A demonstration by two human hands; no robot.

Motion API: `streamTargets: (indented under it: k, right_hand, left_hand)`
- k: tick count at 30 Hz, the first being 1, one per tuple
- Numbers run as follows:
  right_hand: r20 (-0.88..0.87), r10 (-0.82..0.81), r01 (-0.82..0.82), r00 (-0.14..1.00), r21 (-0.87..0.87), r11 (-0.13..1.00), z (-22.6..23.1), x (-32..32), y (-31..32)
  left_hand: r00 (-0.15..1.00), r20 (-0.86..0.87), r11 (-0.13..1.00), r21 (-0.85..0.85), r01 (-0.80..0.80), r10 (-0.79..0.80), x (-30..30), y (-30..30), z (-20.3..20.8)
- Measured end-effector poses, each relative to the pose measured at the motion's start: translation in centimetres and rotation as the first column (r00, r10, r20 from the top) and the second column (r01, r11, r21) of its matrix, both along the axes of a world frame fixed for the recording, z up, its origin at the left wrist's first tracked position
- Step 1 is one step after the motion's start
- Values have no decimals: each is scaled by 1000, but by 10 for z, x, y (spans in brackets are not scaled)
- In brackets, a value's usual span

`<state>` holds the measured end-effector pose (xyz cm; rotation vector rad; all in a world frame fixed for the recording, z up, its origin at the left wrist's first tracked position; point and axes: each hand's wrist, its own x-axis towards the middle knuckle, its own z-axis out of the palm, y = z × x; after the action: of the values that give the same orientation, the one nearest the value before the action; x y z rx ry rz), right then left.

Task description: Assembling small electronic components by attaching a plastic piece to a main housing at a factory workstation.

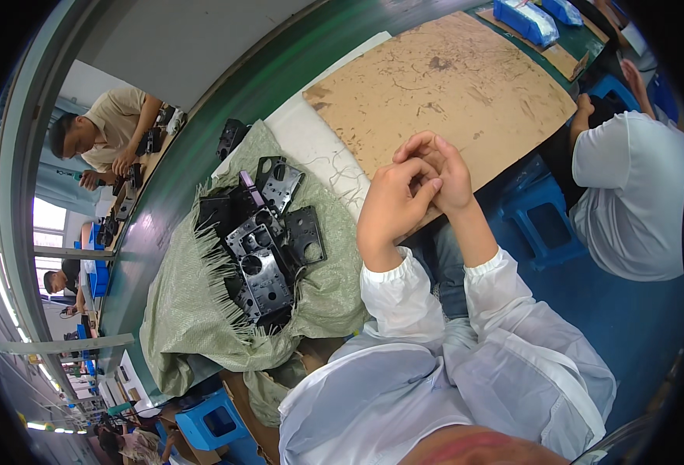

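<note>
My left hand [395, 203] and my right hand [452, 180] meet in front of me, over the near edge of a brown board [466, 85]. The fingers of both are bent and closed against each other, with the left thumb against the right hand. Whether anything small lies between them is hidden. To the left, an open woven sack [330, 287] in pale green holds several black moulded plastic parts [261, 267] with round holes. A narrow purple piece [250, 187] sticks up among them.
The board lies on a green bench [237, 93] with white sheeting [311, 128] beside it. Blue bins [526, 22] stand at the far right. A co-worker in white [629, 194] sits on the right near a blue stool [540, 221]. Other people work across the bench on the left.
</note>
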<state>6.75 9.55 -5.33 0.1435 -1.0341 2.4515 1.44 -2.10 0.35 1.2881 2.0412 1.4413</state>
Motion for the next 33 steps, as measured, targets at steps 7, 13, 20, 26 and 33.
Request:
streamTargets:
  k: [7,13,20,26,33]
  right_hand:
    - [31,-5,5,1000,-7,1000,0,0,1]
    - [47,0,1,999,-21,1000,0,1,1]
    - [66,15,-12,998,-48,999,1,0,2]
    - [82,6,-2,997,-49,999,-1,-2,2]
    - [78,14,-8,997,-73,997,1,-3,4]
  left_hand:
    - [1000,-17,1000,-4,-5,5,-1,1,-3]
    - [1000,-14,1000,-27,-15,14,1,1,-2]
    - [999,-38,1000,-7,-9,9,-1,2,-4]
    - [999,-30,1000,-16,-13,12,-2,2,-5]
    - [998,-56,1000,16,-9,9,-4,5,-4]
